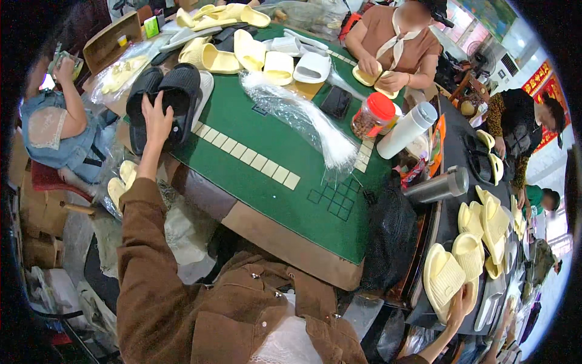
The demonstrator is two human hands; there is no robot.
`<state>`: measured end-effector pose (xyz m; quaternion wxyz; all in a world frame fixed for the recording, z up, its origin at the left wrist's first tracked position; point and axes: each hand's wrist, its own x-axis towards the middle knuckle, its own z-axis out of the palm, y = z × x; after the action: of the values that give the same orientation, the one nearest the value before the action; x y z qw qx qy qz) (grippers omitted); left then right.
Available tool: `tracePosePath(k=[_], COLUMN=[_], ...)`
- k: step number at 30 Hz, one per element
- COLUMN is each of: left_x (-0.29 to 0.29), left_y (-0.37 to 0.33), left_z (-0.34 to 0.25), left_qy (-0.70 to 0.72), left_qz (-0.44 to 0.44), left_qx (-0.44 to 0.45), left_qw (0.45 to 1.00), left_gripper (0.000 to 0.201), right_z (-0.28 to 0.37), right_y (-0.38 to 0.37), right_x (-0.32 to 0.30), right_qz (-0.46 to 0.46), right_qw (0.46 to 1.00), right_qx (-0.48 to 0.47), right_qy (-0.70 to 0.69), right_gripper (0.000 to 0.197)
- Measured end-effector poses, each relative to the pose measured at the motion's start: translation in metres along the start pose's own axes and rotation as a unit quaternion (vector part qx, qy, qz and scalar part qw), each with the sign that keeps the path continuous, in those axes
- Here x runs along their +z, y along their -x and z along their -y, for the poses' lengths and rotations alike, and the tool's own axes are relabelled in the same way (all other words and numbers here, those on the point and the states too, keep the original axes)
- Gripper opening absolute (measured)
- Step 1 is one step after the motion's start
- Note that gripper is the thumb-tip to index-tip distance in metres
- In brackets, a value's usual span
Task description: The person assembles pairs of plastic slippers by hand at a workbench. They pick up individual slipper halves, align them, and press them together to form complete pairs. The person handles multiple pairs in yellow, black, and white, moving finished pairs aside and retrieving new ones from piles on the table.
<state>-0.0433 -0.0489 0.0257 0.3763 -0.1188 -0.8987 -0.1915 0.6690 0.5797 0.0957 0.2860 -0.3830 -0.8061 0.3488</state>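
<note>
My left hand [156,118] lies over a pair of black slippers [182,91] at the table's left edge. Its fingers are spread and touch them where the two sit side by side. A grey-white slipper [205,91] is tucked against their right side. Over at the lower right, my right hand [464,301] closes round the near end of a yellow slipper [444,276]; part of the grip is hidden. More yellow slippers [470,252] are heaped just beyond it on a dark surface, with a pale grey slipper [490,303] alongside.
The green table [254,206] carries a bundle of clear plastic strips [327,133], a phone [335,102], a red-lidded jar [371,115], a white bottle [409,128] and a row of tiles [245,155]. A steel flask [438,184] stands right. Across, another person [397,45] handles yellow slippers.
</note>
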Motion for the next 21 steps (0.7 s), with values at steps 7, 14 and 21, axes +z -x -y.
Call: tracePosePath(k=[7,14,21], left_x=[-0.052,-0.062,-0.080], left_y=[0.049,0.082,0.092], left_z=[-0.088,-0.136,-0.181], left_qy=[0.083,0.217,0.284], left_qz=[-0.023,0.083,0.137], left_qx=[0.040,0.032,0.053], left_qw=[0.996,0.972,0.947], left_gripper=[0.051,0.042,0.034], right_z=[0.022,0.019,0.161], right_y=[-0.014,-0.004,0.035], right_x=[0.012,0.031,0.096], right_qz=[-0.031,-0.083,-0.036], right_qw=[0.983,0.996,0.999], right_qx=[0.015,-0.012,-0.016], right_qy=[0.181,0.045,-0.034], right_gripper=[0.029,0.023,0.028])
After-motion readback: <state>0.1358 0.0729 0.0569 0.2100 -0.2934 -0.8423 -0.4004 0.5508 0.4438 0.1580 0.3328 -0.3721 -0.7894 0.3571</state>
